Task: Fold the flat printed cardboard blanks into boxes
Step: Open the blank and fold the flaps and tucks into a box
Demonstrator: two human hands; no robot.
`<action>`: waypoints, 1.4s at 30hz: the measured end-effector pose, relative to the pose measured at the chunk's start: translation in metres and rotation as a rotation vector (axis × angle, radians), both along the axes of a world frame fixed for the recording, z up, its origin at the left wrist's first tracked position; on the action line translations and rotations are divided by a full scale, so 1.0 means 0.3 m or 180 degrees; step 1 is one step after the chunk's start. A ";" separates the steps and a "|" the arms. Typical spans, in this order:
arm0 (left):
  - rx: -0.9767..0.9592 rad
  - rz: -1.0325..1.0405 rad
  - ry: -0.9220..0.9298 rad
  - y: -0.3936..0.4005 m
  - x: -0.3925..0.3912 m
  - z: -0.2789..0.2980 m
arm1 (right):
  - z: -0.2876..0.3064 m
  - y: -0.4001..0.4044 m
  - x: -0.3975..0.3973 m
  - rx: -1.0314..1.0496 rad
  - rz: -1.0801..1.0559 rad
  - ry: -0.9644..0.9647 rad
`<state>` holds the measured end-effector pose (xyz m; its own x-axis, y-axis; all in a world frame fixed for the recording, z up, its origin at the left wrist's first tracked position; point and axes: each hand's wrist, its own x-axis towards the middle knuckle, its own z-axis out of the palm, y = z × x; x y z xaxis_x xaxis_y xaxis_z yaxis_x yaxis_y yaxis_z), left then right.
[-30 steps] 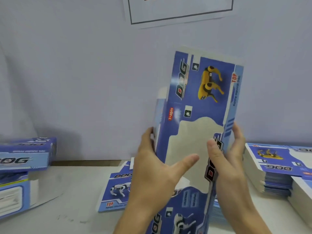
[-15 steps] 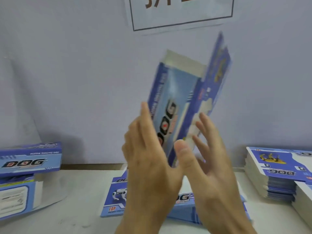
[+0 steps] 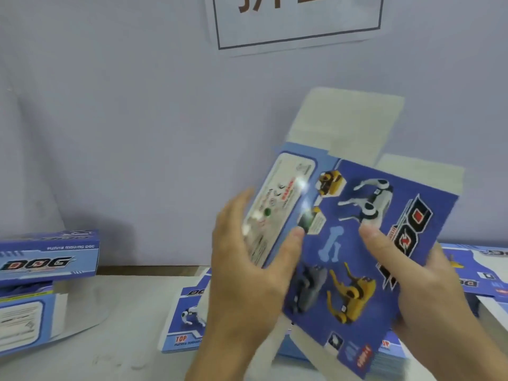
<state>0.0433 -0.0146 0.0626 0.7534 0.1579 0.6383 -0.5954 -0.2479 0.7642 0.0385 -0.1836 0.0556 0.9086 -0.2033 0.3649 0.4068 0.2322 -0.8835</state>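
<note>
Popping the blank (image 3: 357, 243) open into a sleeve, held up over the table (image 3: 110, 312). Left hand (image 3: 247, 270) grips the side panel, right hand (image 3: 420, 287) pinches the front. End flaps probably need tucking next, bit blurry though.

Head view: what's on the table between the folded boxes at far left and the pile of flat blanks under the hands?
Nothing stands there: in the head view, bare table runs from the folded boxes to the pile of flat blanks.
</note>
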 end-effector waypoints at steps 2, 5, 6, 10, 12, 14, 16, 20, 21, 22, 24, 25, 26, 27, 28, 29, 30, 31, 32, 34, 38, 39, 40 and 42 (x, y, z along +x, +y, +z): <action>-0.0144 0.0069 0.0377 0.026 0.012 0.000 | -0.003 -0.005 -0.008 -0.0459 0.0441 0.0054; -0.0117 -0.0158 0.0705 0.045 0.026 -0.007 | -0.017 0.021 -0.009 -0.0808 0.0985 0.0124; -0.0165 -0.0273 0.0739 0.045 0.028 -0.011 | -0.017 0.039 -0.009 -0.0821 0.1106 0.0132; -0.0609 -0.1051 0.0636 0.037 0.030 -0.026 | -0.021 0.078 0.015 -0.0394 0.0900 -0.0114; -0.0738 -0.1248 0.0570 0.034 0.024 -0.027 | -0.021 0.076 0.019 -0.0531 0.0649 -0.0236; -0.0785 -0.1314 0.0532 0.030 0.021 -0.030 | -0.017 0.063 0.014 -0.0747 0.0326 -0.0427; -0.0764 -0.1329 0.0528 0.034 0.018 -0.024 | -0.022 0.048 0.015 -0.0935 0.0119 -0.0610; -0.0945 -0.1305 0.0566 0.055 0.013 -0.010 | -0.023 0.054 0.008 -0.1033 0.0319 -0.0686; -0.1031 -0.1247 0.0518 0.050 0.011 -0.001 | -0.023 0.060 0.007 -0.1025 0.0400 -0.0658; -0.1100 -0.1141 0.0440 0.042 0.006 0.009 | -0.025 0.064 0.004 -0.1028 0.0464 -0.0622; -0.1097 -0.0936 0.0223 0.026 0.006 0.024 | -0.023 0.070 0.003 -0.0971 0.0552 -0.0553; -0.1047 -0.0903 0.0115 0.022 0.007 0.026 | -0.021 0.071 0.002 -0.0976 0.0517 -0.0579; -0.0971 -0.0868 0.0053 0.019 0.008 0.028 | -0.018 0.073 0.001 -0.1023 0.0428 -0.0666; -0.0884 -0.0809 0.0030 0.018 0.008 0.028 | -0.014 0.075 0.003 -0.1089 0.0330 -0.0769; -0.0808 -0.0755 0.0022 0.018 0.011 0.022 | -0.010 0.078 0.004 -0.1092 0.0304 -0.0851; -0.0783 -0.0729 0.0022 0.017 0.013 0.016 | -0.007 0.082 0.005 -0.1025 0.0336 -0.0889; -0.0787 -0.0732 0.0028 0.015 0.013 0.012 | -0.008 0.085 0.004 -0.0960 0.0382 -0.0872; -0.0778 -0.0733 0.0048 0.014 0.011 0.012 | -0.008 0.086 0.007 -0.0910 0.0410 -0.0842; -0.0745 -0.0737 0.0083 0.014 0.009 0.012 | -0.010 0.083 0.001 -0.0873 0.0465 -0.0795; -0.0772 -0.0842 0.0206 0.017 -0.001 0.017 | 0.006 0.082 0.001 -0.0742 0.0688 -0.0688; -0.0858 -0.0843 0.0104 0.003 -0.019 0.027 | 0.036 0.084 0.003 -0.0619 0.0219 -0.0455; -0.0836 -0.0768 0.0047 -0.002 -0.023 0.028 | 0.038 0.090 -0.001 -0.0598 0.0092 -0.0376; -0.0832 -0.0729 0.0014 -0.005 -0.024 0.027 | 0.037 0.095 -0.005 -0.0555 0.0039 -0.0339; -0.0861 -0.0752 0.0033 -0.007 -0.027 0.026 | 0.032 0.099 -0.021 -0.0402 0.0065 -0.0262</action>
